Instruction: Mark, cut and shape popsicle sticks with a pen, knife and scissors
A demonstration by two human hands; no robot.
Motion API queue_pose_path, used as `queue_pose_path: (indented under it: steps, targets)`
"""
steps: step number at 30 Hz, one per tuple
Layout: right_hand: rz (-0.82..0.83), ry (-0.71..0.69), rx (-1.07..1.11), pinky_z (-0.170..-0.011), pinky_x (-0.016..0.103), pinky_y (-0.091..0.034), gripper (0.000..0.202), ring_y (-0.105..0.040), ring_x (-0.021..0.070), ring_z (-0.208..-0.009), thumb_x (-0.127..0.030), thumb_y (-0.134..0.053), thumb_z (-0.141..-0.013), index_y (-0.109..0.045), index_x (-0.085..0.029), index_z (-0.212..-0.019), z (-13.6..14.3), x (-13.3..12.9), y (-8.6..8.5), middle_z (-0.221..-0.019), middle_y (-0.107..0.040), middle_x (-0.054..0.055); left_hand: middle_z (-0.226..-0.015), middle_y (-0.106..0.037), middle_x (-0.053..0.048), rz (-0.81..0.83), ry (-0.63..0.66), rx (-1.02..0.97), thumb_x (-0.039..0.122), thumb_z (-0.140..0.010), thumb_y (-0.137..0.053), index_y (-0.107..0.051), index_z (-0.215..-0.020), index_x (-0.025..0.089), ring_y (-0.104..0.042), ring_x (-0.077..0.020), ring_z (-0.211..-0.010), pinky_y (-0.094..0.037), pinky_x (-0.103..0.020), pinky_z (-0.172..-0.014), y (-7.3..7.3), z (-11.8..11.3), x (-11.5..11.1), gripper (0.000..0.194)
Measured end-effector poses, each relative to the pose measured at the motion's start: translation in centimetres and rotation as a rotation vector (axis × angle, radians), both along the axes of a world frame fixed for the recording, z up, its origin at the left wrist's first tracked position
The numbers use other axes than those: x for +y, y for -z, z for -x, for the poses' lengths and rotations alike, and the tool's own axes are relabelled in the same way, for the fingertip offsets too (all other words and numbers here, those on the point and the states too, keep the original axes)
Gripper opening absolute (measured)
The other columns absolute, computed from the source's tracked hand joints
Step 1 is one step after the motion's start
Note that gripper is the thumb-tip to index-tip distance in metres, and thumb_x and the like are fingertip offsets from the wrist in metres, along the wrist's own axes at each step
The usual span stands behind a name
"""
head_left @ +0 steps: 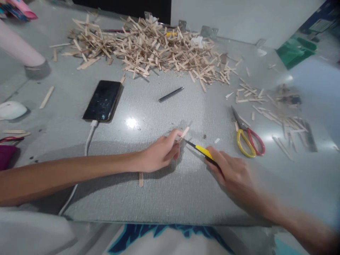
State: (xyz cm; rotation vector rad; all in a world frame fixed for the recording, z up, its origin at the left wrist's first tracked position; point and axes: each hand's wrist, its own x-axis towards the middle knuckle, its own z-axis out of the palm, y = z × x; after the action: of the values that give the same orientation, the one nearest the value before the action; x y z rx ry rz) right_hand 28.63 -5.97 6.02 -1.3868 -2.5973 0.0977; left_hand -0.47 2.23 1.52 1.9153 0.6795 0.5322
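Note:
My left hand (162, 152) is closed, pinching a short flat wooden craft stick (185, 132) between thumb and fingers. The stick tilts up to the right, and its lower part is hidden by the fingers. My right hand (228, 166) is wrapped round a yellow-and-black handled cutting tool (204, 151). Its thin dark tip reaches the stick close to my left fingertips; whether it touches cannot be made out. Another craft stick (141, 179) lies partly under my left wrist. To the right of the tool rest scissors (247, 136) with one yellow and one red handle.
A big heap of cut wooden sticks (159, 49) spreads along the back, with more stick pieces (281, 117) at the right. A black pen (171, 94) lies mid-table. The phone (103, 101) has a white cable (88, 140) running under my left forearm. A white mouse (12, 110) sits far left.

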Motion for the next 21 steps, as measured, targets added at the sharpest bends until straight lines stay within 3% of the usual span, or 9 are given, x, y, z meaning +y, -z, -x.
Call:
queue_pose_path:
  steps: [5, 8, 11, 17, 21]
  targets:
    - [0.306, 0.095, 0.379, -0.067, 0.033, -0.058, 0.03, -0.074, 0.0201, -0.07, -0.039, -0.063, -0.112, -0.073, -0.02, -0.134, -1.2, 2.3, 0.3, -0.095, -0.083, 0.005, -0.077, -0.063, 0.005, 0.083, 0.003, -0.034, 0.023, -0.114, -0.04, -0.037, -0.135, 0.023, -0.053, -0.0113, -0.058, -0.04, -0.022, -0.054, -0.7, 0.1, 0.0, 0.021]
    - [0.386, 0.127, 0.468, -0.075, 0.035, -0.062, 0.03, -0.079, 0.0244, -0.086, -0.044, -0.063, -0.111, -0.079, -0.023, -0.125, -1.4, 3.4, 0.2, -0.104, -0.084, 0.006, -0.077, -0.063, 0.004, 0.17, 0.016, -0.103, 0.028, -0.117, -0.039, -0.039, -0.135, 0.022, -0.05, -0.0102, -0.057, -0.041, -0.021, -0.053, -1.2, 0.2, 0.0, 0.018]
    - [0.426, 0.147, 0.5, -0.083, 0.038, -0.064, 0.032, -0.08, 0.0275, -0.096, -0.047, -0.063, -0.109, -0.081, -0.024, -0.12, -1.4, 3.9, 0.1, -0.108, -0.085, 0.007, -0.078, -0.063, 0.004, 0.261, 0.007, -0.134, 0.031, -0.12, -0.039, -0.042, -0.134, 0.022, -0.047, -0.0089, -0.055, -0.04, -0.02, -0.051, -1.4, 0.2, 0.0, 0.018]
    - [0.53, 0.146, 0.517, -0.07, 0.033, -0.06, 0.04, -0.075, 0.0228, -0.078, -0.054, -0.061, -0.109, -0.082, -0.02, -0.115, -1.6, 4.4, 0.3, -0.09, -0.08, 0.006, -0.078, -0.063, 0.004, 0.317, 0.021, -0.185, 0.031, -0.12, -0.041, -0.042, -0.137, 0.022, -0.047, -0.0076, -0.054, -0.041, -0.017, -0.05, -1.2, 0.2, 0.2, 0.019]
    - [0.417, 0.151, 0.532, -0.078, 0.035, -0.063, 0.036, -0.078, 0.0248, -0.088, -0.051, -0.065, -0.108, -0.082, -0.023, -0.121, -1.7, 4.4, -0.1, -0.103, -0.084, 0.007, -0.08, -0.066, 0.003, 0.328, -0.001, -0.171, 0.037, -0.12, -0.043, -0.044, -0.139, 0.021, -0.048, -0.0073, -0.053, -0.042, -0.017, -0.048, -1.3, 0.1, 0.2, 0.024]
